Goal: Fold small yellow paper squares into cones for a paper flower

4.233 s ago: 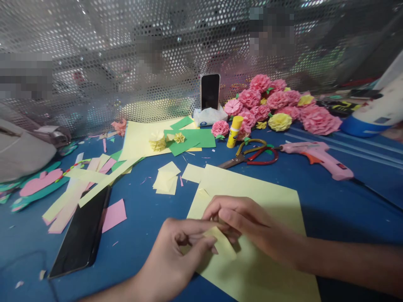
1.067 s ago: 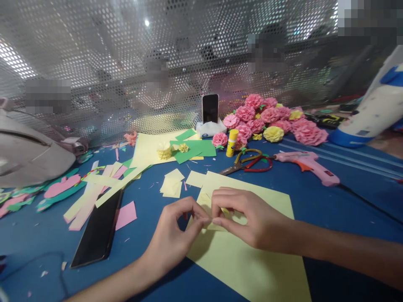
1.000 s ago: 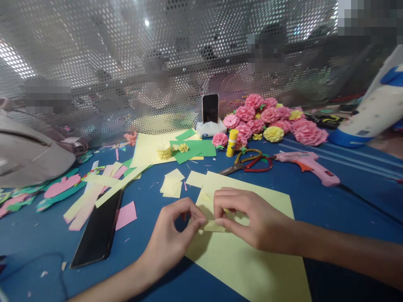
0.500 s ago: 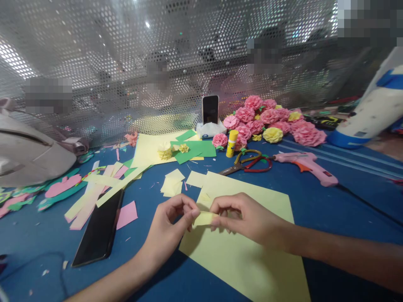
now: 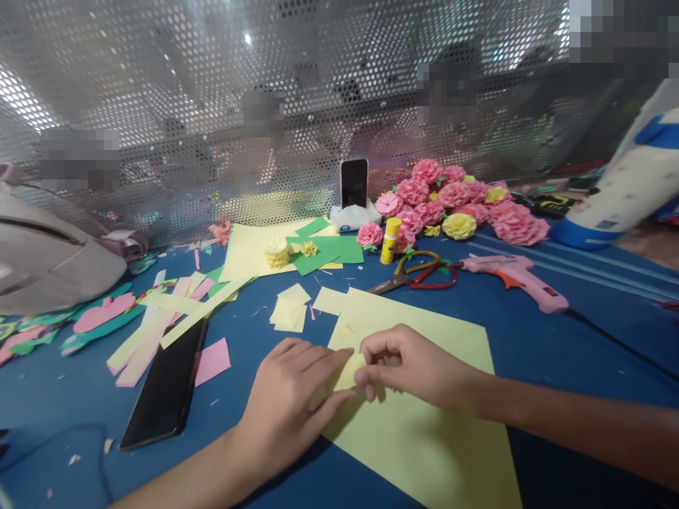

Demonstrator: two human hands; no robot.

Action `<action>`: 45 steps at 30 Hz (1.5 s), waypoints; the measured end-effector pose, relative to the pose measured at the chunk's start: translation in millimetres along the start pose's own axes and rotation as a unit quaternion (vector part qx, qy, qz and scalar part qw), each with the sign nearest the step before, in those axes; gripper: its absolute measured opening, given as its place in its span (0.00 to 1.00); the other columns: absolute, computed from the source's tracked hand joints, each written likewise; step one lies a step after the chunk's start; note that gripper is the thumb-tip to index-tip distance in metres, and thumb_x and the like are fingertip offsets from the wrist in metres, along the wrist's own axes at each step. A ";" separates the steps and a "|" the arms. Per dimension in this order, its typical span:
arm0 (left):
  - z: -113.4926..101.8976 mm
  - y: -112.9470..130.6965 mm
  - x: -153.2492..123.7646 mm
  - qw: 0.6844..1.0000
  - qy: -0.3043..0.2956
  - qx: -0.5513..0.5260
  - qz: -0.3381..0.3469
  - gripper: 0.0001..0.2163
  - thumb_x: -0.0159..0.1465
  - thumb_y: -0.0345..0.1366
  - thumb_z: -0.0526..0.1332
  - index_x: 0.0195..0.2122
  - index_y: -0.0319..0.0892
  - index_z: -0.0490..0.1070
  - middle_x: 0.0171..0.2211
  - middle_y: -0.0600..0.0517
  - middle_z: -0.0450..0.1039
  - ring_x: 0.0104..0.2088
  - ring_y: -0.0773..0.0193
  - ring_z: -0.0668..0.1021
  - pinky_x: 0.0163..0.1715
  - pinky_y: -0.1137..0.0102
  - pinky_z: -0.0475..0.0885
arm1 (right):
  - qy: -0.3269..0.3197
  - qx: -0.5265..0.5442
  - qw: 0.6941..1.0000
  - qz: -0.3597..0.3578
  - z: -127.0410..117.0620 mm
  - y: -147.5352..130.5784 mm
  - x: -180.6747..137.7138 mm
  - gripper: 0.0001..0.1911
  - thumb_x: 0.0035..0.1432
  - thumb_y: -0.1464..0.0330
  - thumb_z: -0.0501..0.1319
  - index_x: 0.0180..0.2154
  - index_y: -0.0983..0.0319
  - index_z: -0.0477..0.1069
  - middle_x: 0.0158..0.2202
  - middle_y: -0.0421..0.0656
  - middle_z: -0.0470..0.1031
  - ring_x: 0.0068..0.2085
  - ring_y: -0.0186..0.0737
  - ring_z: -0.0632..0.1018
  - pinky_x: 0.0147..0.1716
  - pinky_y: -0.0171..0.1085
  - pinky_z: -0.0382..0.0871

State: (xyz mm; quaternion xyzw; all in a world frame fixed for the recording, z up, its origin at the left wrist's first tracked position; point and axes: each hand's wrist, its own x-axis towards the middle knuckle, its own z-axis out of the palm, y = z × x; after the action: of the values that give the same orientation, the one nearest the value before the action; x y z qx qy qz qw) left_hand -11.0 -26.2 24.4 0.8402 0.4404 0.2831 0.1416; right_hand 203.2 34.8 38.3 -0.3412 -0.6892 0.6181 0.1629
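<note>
A small folded piece of pale yellow paper (image 5: 347,373) is between my two hands, above a large pale yellow sheet (image 5: 435,452). My right hand (image 5: 406,364) pinches its right end between thumb and curled fingers. My left hand (image 5: 297,385) has its fingers and thumb closed about the left part, back of the hand upward, covering some of it. Just beyond my fingertips, a small yellow scrap (image 5: 346,331) lies on the sheet. Several cut yellow squares (image 5: 290,309) are to the left of it.
Scissors (image 5: 411,272), a glue stick (image 5: 391,240) and a pink glue gun (image 5: 517,279) lie or stand beyond the sheet. Pink paper flowers (image 5: 456,194) are heaped at the back right. A dark phone (image 5: 162,396) under paper strips (image 5: 151,329) is at left. A bottle (image 5: 626,191) stands at right.
My left hand has turned over and stretched its fingers along the small paper, from a fingertip pinch. The paper is now tilted and partly covered; my right hand still pinches its right end.
</note>
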 end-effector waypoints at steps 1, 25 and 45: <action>0.0 1.3 0.2 1.000 -0.009 -0.001 -0.003 0.12 0.70 0.38 0.60 0.53 0.43 0.73 0.38 0.48 0.80 0.37 0.56 0.79 0.40 0.62 0.67 | 0.002 -0.004 1.000 -0.002 0.0 0.9 -0.1 0.17 0.57 0.58 0.69 0.25 0.64 0.73 0.24 0.41 0.76 0.24 0.31 0.70 0.24 0.31 0.60; -1.5 13.4 4.3 0.946 -0.074 -0.261 -0.177 0.12 0.65 0.31 0.62 0.46 0.53 0.81 0.38 0.54 0.82 0.41 0.58 0.79 0.44 0.65 0.69 | -0.043 0.068 0.996 0.028 -2.8 8.9 -3.6 0.12 0.51 0.63 0.72 0.25 0.65 0.76 0.21 0.39 0.74 0.23 0.31 0.73 0.25 0.30 0.66; 3.5 7.3 0.5 0.921 -0.080 -0.300 -0.235 0.07 0.62 0.31 0.61 0.41 0.43 0.77 0.29 0.56 0.78 0.31 0.65 0.78 0.32 0.75 0.69 | -0.022 -0.196 0.977 -0.075 -5.6 -4.3 -12.5 0.12 0.61 0.67 0.61 0.26 0.63 0.67 0.23 0.35 0.66 0.26 0.29 0.67 0.25 0.30 0.57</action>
State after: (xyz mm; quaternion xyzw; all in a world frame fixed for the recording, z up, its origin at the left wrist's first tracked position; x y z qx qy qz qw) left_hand -3.8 -29.9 25.3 0.6507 0.5067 0.2925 0.4840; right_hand 214.6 30.5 45.9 -0.3007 -0.8239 0.4642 0.1236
